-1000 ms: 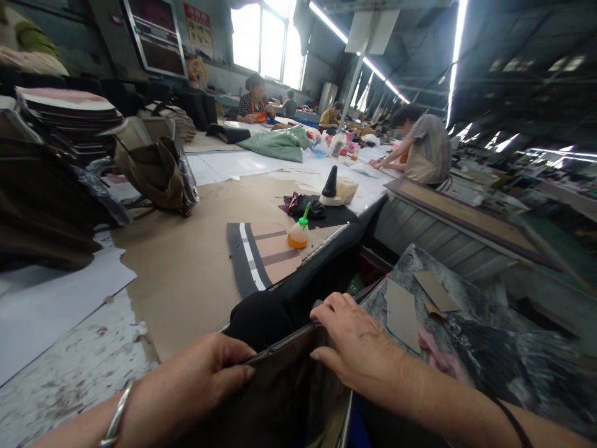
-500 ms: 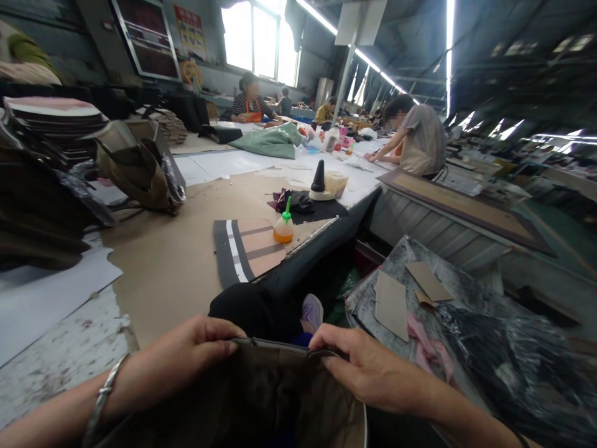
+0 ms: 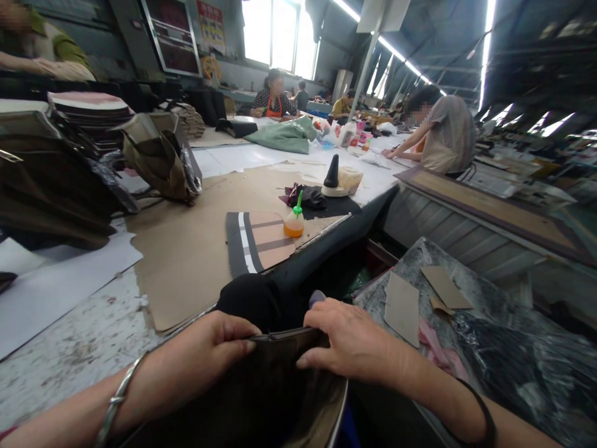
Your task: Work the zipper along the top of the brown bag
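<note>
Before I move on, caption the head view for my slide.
Left hand pinches a dark brown piece by its edge, right hand curled over it, beside a table with a green-tipped bottle.

Left hand [image 3: 205, 358]: thumb and index finger brought together in a pinch, tips directed toward the right hand [image 3: 352, 339]. Left forearm [image 3: 65, 414] trails behind it, outward and low. Right hand: near the left, roughly level, back upward, fingers curled, thumb apart below them. Right forearm [image 3: 433, 386] extends behind it, outward. Hands not touching.
</note>
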`<state>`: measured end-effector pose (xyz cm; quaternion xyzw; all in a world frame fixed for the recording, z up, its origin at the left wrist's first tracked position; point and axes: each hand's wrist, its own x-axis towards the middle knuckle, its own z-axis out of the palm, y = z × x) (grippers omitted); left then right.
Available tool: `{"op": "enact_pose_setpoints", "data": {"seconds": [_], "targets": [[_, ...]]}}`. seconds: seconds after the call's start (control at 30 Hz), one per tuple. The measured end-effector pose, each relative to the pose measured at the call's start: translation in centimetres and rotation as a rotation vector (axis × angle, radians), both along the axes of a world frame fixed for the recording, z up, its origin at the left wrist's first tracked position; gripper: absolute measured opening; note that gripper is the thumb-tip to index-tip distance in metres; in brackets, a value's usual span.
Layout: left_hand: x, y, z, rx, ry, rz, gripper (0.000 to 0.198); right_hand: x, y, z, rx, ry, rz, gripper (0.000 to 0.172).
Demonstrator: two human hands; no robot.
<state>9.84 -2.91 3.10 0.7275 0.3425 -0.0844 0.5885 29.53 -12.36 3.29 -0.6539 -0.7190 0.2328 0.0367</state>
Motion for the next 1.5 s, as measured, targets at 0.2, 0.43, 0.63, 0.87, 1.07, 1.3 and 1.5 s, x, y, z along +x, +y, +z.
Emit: {"op": "enact_pose_setpoints", "data": {"seconds": [0.2,0.43,0.63,0.87,1.07,1.3,1.5], "targets": [[-0.5,0.0,-0.2,-0.051,-0.04,0.038,0.028,-0.7,1.1,-0.2,0.013,0.043,0.04,0.018],[-0.5,0.4,-0.8,-0.069,-0.032,0.014,0.029,-1.2,1.3,-0.3,0.045,0.058,0.031,0.016],[-0.7,0.6,-0.8,-0.057,-0.013,0.026,0.028,-1.1,1.4,-0.8,0.012,0.147,0.008,0.015],[-0.7,1.2,-1.6,-0.033,0.001,0.038,0.031,-1.3,0.9,-1.4,0.23,0.099,0.032,0.014],[-0.2,1.2,-1.9,-0.056,0.006,0.069,0.031,-0.7,1.1,-2.5,0.444,-0.113,0.281,0.012],[-0.2,1.3,-2.4,-0.195,-0.013,0.127,0.034,0.1,0.9,-2.6,0.526,-0.234,0.419,0.015],[-0.1,1.2,-2.4,-0.141,-0.02,0.104,0.032,-0.2,0.7,-2.7,0.484,-0.311,0.325,0.009]]}}
